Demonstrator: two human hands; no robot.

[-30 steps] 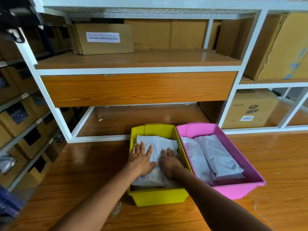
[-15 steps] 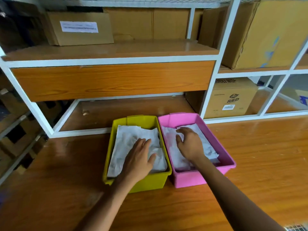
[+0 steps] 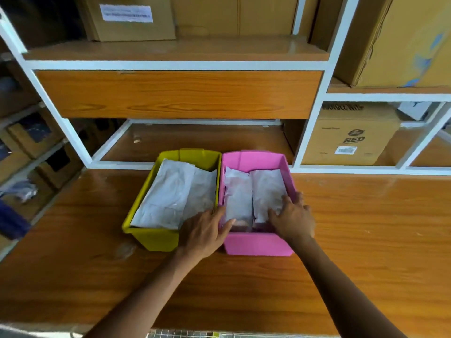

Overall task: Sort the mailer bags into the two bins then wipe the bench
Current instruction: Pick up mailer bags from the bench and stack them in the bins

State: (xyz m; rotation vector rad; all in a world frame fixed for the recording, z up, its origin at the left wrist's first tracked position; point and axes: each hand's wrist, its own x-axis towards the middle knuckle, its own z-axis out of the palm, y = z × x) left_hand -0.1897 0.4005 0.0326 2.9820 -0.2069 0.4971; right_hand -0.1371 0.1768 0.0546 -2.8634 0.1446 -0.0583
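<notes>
Both hands, the left hand (image 3: 203, 234) and right hand (image 3: 291, 219), lie spread, holding nothing, on the pink bin (image 3: 258, 245). A cardboard box (image 3: 349, 137) stands at two o'clock behind the wooden bench (image 3: 366, 240).

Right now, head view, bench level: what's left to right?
yellow bin with mailer bags → left hand at the seam between the bins → pink bin with two mailer bags side by side → right hand at its right wall → bare bench

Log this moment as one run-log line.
stage: sorting | left hand: on pink bin bags | right hand: same | yellow bin: filled | bench: unwiped
</notes>
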